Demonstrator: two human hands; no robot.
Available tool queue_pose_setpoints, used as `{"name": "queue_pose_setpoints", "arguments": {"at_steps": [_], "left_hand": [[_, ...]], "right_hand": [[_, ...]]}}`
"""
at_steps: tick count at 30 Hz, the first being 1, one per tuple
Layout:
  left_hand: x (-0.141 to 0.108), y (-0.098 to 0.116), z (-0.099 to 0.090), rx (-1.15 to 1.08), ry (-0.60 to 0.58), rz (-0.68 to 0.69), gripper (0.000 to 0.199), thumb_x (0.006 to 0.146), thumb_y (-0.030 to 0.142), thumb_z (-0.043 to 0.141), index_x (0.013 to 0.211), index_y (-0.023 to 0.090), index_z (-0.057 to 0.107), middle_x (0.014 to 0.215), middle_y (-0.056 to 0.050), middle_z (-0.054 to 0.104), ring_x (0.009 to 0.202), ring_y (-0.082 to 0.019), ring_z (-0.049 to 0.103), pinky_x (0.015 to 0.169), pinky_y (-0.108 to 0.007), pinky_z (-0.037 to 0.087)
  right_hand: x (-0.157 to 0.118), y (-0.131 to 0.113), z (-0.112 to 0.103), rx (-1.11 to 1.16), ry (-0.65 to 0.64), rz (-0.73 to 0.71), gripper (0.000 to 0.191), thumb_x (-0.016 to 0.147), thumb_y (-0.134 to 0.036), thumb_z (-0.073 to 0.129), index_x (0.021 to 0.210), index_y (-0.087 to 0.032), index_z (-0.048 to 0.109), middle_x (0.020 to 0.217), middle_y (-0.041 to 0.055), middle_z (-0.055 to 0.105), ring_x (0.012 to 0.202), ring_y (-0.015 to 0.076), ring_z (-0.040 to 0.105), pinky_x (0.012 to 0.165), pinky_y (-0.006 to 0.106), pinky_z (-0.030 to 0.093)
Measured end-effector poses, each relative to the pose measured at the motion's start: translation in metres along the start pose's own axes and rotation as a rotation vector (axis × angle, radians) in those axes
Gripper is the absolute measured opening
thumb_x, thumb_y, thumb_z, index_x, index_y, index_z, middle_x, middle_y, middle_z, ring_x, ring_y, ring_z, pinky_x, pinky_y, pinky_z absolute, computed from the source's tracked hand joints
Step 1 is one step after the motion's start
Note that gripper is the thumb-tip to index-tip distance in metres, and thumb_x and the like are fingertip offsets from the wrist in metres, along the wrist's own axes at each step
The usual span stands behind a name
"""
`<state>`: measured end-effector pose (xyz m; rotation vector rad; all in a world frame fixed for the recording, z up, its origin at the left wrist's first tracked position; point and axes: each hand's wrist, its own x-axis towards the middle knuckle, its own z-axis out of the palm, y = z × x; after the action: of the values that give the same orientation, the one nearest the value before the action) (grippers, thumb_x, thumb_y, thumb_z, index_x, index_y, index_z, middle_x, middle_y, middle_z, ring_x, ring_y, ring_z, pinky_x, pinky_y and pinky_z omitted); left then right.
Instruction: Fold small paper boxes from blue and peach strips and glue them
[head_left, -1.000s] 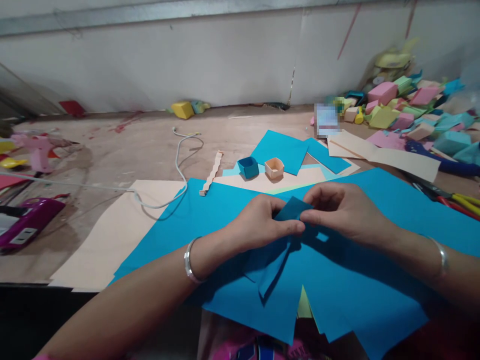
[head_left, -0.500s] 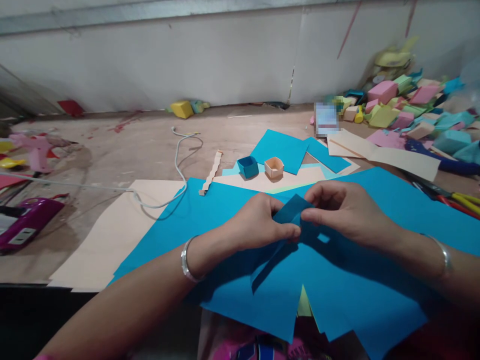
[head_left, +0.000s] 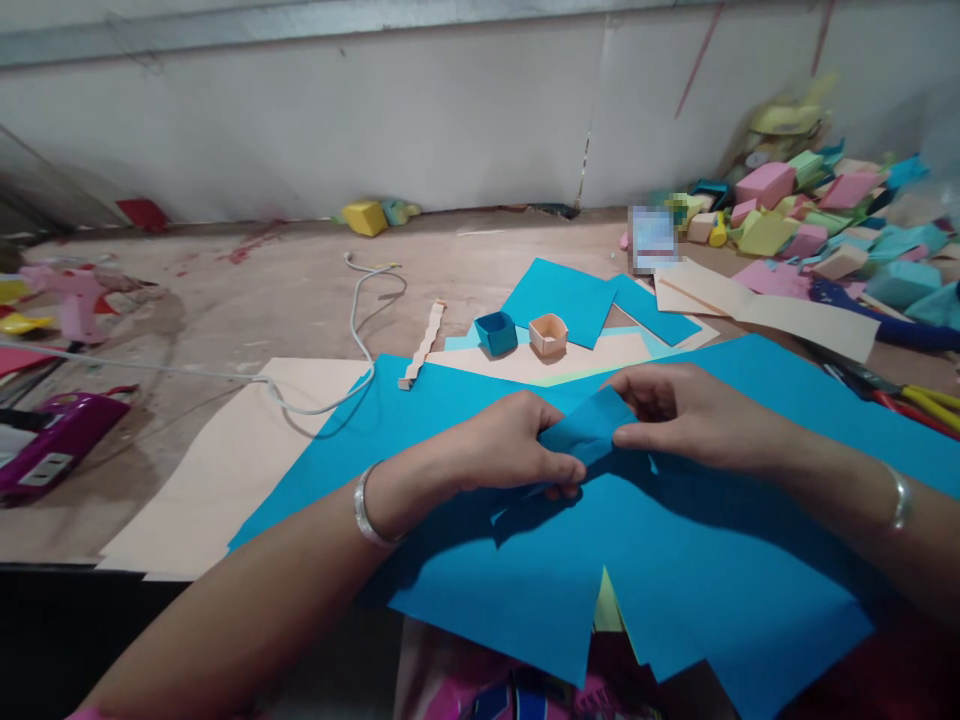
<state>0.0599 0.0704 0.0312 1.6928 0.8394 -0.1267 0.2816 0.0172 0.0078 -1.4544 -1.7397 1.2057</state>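
Observation:
A folded strip of blue paper (head_left: pixel 592 425) is held between my two hands, above a large blue paper sheet (head_left: pixel 675 560). My left hand (head_left: pixel 517 440) pinches it with the thumb on top, and the strip's lower end sticks out below that hand. At the strip's upper right end, the thumb and fingers of my right hand (head_left: pixel 667 405) grip it. Just beyond my hands stand a small blue open paper box (head_left: pixel 496 334) and a small peach open paper box (head_left: pixel 548 336).
Blue paper pieces (head_left: pixel 562 300) lie behind the boxes. A wavy peach strip (head_left: pixel 424 345) and a white cable (head_left: pixel 352 330) are to the left, past them a pink glue gun (head_left: pixel 71 300) and a purple device (head_left: pixel 64 445). Scissors (head_left: pixel 922 395) and a colourful paper pile (head_left: pixel 840 220) are at right.
The blue strip has turned so its flat face shows more, and its lower end has swung up. My right hand has shifted slightly right; both hands still hold the strip.

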Motion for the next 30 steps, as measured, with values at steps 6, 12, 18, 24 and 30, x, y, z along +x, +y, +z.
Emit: {"name": "queue_pose_setpoints", "arguments": {"at_steps": [6, 12, 18, 24, 30], "left_hand": [[0.001, -0.003, -0.016, 0.042, 0.012, 0.055, 0.025, 0.081, 0.039, 0.069, 0.084, 0.015, 0.067, 0.076, -0.003, 0.069, 0.069, -0.015, 0.063, 0.058, -0.025, 0.044], [-0.014, 0.004, -0.039, 0.259, 0.237, 0.019, 0.046, 0.074, 0.032, 0.074, 0.118, 0.021, 0.066, 0.093, -0.002, 0.066, 0.077, -0.016, 0.062, 0.062, -0.026, 0.045], [-0.046, -0.007, -0.012, 0.613, 0.592, 0.103, 0.02, 0.083, 0.015, 0.064, 0.103, 0.017, 0.067, 0.099, -0.006, 0.067, 0.082, -0.018, 0.062, 0.068, -0.03, 0.047], [-0.061, -0.041, 0.06, 0.954, 0.818, 0.345, 0.035, 0.088, 0.05, 0.064, 0.087, 0.015, 0.069, 0.085, -0.009, 0.064, 0.075, -0.023, 0.057, 0.061, -0.035, 0.044], [-0.049, -0.048, 0.091, 0.809, 0.975, 0.26, 0.019, 0.094, 0.03, 0.06, 0.082, 0.018, 0.069, 0.075, -0.005, 0.061, 0.069, -0.022, 0.055, 0.057, -0.034, 0.039]], "right_hand": [[0.003, 0.006, 0.0, -0.063, 0.093, -0.012, 0.039, 0.075, -0.027, 0.072, 0.112, -0.02, 0.061, 0.064, -0.0059, 0.046, 0.057, 0.0122, 0.044, 0.051, 0.026, 0.033], [0.003, 0.009, 0.002, -0.225, 0.186, -0.11, 0.049, 0.08, -0.019, 0.063, 0.125, -0.025, 0.048, 0.057, -0.0104, 0.038, 0.051, 0.0116, 0.038, 0.05, 0.025, 0.028], [-0.002, 0.008, 0.012, -0.423, 0.123, -0.304, 0.011, 0.082, -0.015, 0.058, 0.073, -0.021, 0.053, 0.069, -0.0009, 0.059, 0.061, 0.0128, 0.052, 0.057, 0.026, 0.038], [-0.005, 0.019, 0.021, -0.63, 0.129, -0.428, 0.012, 0.089, -0.013, 0.052, 0.08, -0.019, 0.058, 0.077, 0.0028, 0.062, 0.067, 0.015, 0.055, 0.059, 0.027, 0.039], [-0.011, 0.025, 0.022, -0.676, 0.1, -0.437, 0.013, 0.095, -0.016, 0.049, 0.085, -0.019, 0.057, 0.082, 0.0045, 0.062, 0.074, 0.0174, 0.058, 0.064, 0.029, 0.041]]}}
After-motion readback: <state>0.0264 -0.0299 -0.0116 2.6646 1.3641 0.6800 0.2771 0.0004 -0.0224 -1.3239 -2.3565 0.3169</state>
